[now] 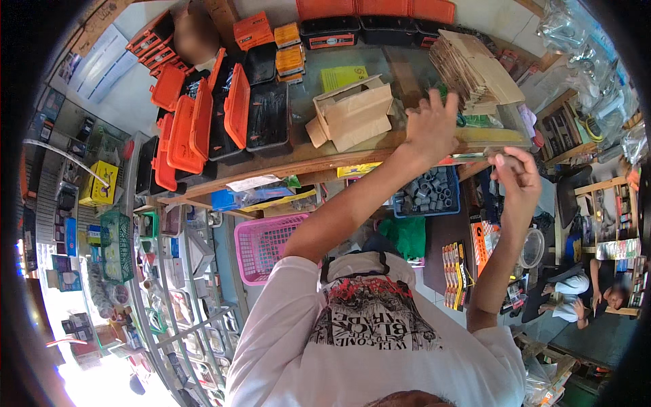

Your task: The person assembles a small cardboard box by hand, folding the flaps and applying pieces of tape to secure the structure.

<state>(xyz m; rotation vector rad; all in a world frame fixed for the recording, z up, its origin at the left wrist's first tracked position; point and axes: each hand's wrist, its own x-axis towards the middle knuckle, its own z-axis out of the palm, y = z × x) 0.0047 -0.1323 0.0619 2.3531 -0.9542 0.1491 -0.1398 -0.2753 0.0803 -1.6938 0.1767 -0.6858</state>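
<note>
Hands raised over the bench [339,159]

Our left hand [432,127] spreads open beside the cardboard box [352,114]; our right hand [517,180] pinches something too small to tell.

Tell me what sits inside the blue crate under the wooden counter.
The blue crate holds many short grey cylindrical pieces standing side by side, like pipe fittings. The left forearm crosses its near left corner, and the wooden counter overhangs its far edge, so what lies there is hidden.

Folded brown cardboard box [351,112] mid-counter; yellow-green printed sheet [343,76] behind it. Stack of flat brown cardboard blanks [475,71] at counter's right. Small orange-yellow cartons [289,47] stacked at rear. Yellow square box [100,182] on left shelf.
</note>
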